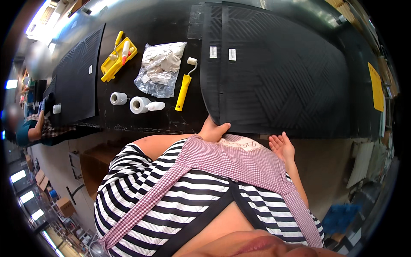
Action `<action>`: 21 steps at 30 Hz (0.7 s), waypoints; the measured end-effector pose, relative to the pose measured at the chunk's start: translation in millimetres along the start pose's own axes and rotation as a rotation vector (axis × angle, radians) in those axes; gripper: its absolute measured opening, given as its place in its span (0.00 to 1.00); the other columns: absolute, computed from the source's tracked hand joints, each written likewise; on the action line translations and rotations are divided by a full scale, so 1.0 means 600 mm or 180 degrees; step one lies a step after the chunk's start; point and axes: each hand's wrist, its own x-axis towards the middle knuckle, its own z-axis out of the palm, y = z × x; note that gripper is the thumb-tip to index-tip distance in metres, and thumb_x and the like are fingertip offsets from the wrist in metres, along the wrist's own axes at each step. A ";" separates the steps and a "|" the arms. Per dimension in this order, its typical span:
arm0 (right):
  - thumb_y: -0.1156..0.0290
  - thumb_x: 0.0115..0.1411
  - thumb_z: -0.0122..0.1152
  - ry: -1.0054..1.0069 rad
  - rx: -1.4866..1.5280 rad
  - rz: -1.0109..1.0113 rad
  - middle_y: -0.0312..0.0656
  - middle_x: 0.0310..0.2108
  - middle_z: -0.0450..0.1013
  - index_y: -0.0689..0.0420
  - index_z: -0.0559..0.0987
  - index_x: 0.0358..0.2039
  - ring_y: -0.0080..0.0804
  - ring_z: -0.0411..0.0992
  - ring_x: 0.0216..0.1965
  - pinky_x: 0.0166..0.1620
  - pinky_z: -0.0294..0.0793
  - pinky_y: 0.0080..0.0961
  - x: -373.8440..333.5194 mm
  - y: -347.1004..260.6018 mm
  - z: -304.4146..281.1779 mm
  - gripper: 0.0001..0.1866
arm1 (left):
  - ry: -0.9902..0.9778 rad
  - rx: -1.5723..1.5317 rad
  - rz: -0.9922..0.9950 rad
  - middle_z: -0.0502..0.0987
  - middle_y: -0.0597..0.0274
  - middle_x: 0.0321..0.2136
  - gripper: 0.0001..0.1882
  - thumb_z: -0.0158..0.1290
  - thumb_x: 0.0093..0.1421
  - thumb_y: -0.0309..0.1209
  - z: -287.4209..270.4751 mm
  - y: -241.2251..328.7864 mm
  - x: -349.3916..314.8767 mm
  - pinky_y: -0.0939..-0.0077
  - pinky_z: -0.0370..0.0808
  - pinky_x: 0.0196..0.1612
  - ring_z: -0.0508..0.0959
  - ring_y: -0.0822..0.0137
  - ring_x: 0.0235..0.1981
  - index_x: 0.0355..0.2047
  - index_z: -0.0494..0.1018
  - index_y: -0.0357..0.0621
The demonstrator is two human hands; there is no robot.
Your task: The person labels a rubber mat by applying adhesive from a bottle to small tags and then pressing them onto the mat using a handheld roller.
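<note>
Two large black textured sheets lie on the black table, one overlapping the other: a broad sheet [274, 51] and a narrower strip [211, 81] showing along its left side. Each bears a small white label. My left hand [211, 130] pinches the near left corner, thumb on top and fingers hidden underneath. Just below the near edge, my right hand [283, 147] is open, palm up with fingers apart, holding nothing. Left of the sheets lies a small paint roller [184, 92] with a yellow handle and white head.
A yellow tray [112, 67] holds a roller and a red-tipped white bottle. Beside it sit a clear bag of white cloths [160, 66], white rolls [138, 105] and a white bottle [156, 106]. Another black sheet [77, 81] and a co-worker [36, 128] are leftward; a yellow sheet [375, 88] is far right.
</note>
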 end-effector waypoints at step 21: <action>0.66 0.65 0.58 -0.0874 0.1455 -0.0842 0.47 0.45 0.78 0.65 0.77 0.47 0.38 0.78 0.44 0.47 0.83 0.32 0.203 -0.226 -0.020 0.16 | 0.0107 -0.1353 0.0894 0.76 0.49 0.40 0.23 0.58 0.52 0.16 -0.173 0.419 0.216 0.57 0.83 0.40 0.80 0.53 0.41 0.49 0.67 0.32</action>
